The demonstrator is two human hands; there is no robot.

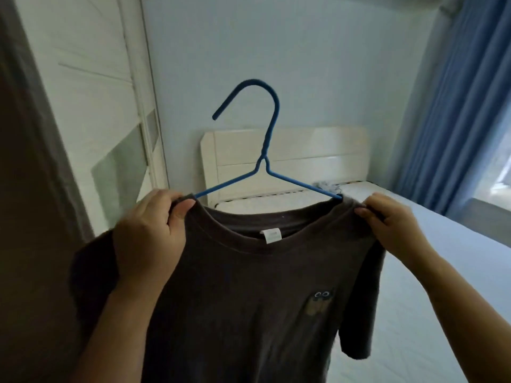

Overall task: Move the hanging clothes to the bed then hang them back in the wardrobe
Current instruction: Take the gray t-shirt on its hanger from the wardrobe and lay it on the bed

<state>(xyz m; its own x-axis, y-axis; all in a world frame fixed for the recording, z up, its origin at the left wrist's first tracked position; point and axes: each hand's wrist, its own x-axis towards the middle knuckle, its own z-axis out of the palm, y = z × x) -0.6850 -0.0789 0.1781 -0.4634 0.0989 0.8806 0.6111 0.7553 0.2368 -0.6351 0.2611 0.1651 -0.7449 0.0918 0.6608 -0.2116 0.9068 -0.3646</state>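
A dark brown T-shirt [249, 286] hangs on a blue wire hanger [269, 139], held up in front of me. The hanger's hook points up and to the left, free of any rail. My left hand [149, 239] grips the shirt's left shoulder at the collar. At the shirt's right shoulder, my right hand [392, 228] pinches the fabric. A white label shows inside the neck, and a small embroidered figure sits on the chest. The bed [442, 272] with a pale sheet lies behind and to the right.
A cream headboard [304, 153] stands against the pale wall. The white wardrobe door [91, 92] with a glass panel is at the left, beside a dark edge at the far left. Blue curtains [453, 106] hang by a window at the right.
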